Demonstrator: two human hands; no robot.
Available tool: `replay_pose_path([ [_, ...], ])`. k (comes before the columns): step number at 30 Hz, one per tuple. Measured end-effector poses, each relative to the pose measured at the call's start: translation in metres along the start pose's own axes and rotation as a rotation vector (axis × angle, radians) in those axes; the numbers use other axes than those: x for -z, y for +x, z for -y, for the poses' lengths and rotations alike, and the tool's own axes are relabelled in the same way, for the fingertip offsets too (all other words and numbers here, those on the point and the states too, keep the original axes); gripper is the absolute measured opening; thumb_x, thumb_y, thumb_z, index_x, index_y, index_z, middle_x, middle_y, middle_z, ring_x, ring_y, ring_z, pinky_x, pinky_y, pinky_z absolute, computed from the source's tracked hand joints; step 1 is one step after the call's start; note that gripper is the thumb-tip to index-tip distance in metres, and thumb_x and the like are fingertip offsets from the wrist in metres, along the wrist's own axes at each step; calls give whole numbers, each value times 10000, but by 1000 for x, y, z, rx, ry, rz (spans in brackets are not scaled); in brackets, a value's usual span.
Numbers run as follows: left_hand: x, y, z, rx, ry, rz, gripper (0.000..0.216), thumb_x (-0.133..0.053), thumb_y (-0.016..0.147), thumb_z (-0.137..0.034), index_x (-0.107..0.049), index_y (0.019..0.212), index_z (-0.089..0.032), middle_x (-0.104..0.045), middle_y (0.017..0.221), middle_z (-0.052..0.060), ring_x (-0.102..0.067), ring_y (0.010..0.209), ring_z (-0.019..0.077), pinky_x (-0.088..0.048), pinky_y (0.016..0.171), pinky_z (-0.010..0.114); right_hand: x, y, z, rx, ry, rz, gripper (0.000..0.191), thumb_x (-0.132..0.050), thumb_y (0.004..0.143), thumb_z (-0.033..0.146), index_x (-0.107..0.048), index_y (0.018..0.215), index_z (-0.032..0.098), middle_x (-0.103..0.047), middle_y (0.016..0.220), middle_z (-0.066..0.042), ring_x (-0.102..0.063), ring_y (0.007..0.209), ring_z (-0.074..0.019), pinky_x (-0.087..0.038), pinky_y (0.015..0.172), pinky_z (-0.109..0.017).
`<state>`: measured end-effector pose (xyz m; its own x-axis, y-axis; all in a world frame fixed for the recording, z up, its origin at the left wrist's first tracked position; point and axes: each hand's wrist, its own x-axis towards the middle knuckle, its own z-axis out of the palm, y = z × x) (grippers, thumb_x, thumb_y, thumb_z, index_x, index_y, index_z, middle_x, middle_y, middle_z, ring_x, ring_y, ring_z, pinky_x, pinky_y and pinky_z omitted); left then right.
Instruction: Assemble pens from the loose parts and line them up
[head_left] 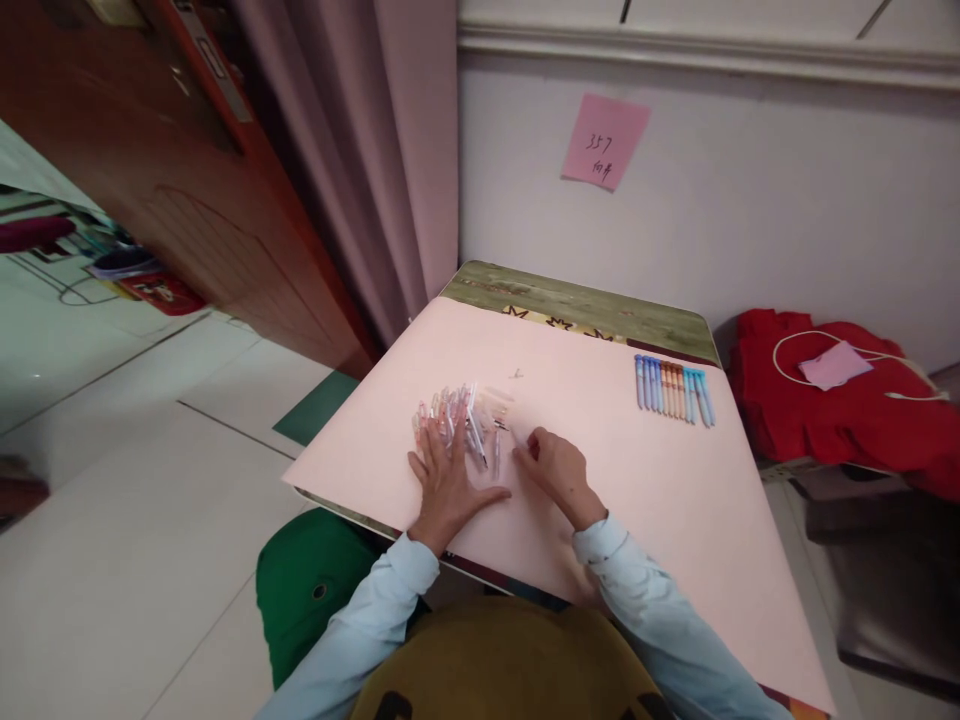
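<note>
While coloured pens [670, 388] lie apart, left fingers [455, 453] overspread others [450, 404], right fingers' [535, 449] hold unclear.

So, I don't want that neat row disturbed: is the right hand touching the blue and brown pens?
Apart: the head view shows bare pink sheet between the right hand and the blue and brown pens.

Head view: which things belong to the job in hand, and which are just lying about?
Likely in the job:
- heap of pale pens, under the left hand and beside the right hand
- row of blue and brown pens

Apparently just lying about:
- red cloth
- pink slip on it
</note>
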<state>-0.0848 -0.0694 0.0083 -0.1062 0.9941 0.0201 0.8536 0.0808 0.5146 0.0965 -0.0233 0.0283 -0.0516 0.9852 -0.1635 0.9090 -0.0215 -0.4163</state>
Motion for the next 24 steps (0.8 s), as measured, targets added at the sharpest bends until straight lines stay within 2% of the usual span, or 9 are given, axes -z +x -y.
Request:
replay_pose_path([
  [2,2,8,8,16,-12,-70,1250,-770,585,-679,-150,1576,-235,98,1636,221,80,1491,448,-26,1112,706,0,-2,-3,30,9,14,197,-614,876,394,-624,905,199,-715,833,-68,-629,733,-196,-314,600,-275],
  [4,7,24,19,57,-33,-183,1051,-671,721,-670,-238,1553,-196,35,1640,228,45,1501,424,-30,1141,664,-4,-3,2,46,25,22,161,-600,886,338,-618,915,180,-714,836,-85,-631,735,-197,-325,613,-275],
  [6,15,44,32,110,-81,-268,885,-562,834,-629,-303,1521,-134,-106,1619,264,-45,1503,414,-63,1155,640,-8,-4,12,47,59,33,125,-577,892,280,-616,909,162,-714,842,-108,-638,742,-203,-339,622,-275],
  [9,23,69,45,9,-217,-199,735,-472,911,-551,-388,1457,-66,-418,1474,285,-342,1420,376,-222,1160,545,-12,-3,31,38,155,59,79,-566,871,215,-609,837,158,-713,803,-125,-650,729,-217,-359,612,-278],
  [12,21,73,49,-100,-280,-179,679,-535,881,-551,-478,1391,-106,-510,1407,237,-448,1347,348,-286,1148,480,-17,-3,44,40,348,89,53,-592,833,166,-581,785,184,-700,703,-84,-644,636,-195,-379,583,-270],
  [16,14,57,47,-156,-153,-137,785,-578,835,-615,-431,1434,-129,-431,1486,223,-337,1426,351,-266,1156,499,-29,-1,45,38,641,186,75,-600,829,167,-543,860,205,-668,592,5,-636,534,-162,-420,549,-246],
  [20,12,39,44,-181,53,-72,1014,-621,738,-717,-324,1510,-129,-235,1592,251,-219,1476,388,-247,1148,562,-33,5,31,8,736,275,31,-556,848,186,-538,832,206,-661,572,22,-653,527,-158,-467,536,-238],
  [22,12,33,39,-177,126,-38,1097,-626,694,-761,-268,1542,-165,-168,1616,241,-170,1487,406,-212,1140,616,-29,10,21,29,697,240,77,-553,858,224,-562,784,204,-649,557,17,-643,523,-158,-476,545,-247],
  [24,10,27,33,-170,166,-8,1167,-638,645,-794,-204,1568,-225,-103,1636,216,-118,1493,426,-175,1122,668,-24,17,13,71,610,76,123,-568,868,280,-605,783,200,-663,601,1,-641,563,-166,-485,583,-265],
])
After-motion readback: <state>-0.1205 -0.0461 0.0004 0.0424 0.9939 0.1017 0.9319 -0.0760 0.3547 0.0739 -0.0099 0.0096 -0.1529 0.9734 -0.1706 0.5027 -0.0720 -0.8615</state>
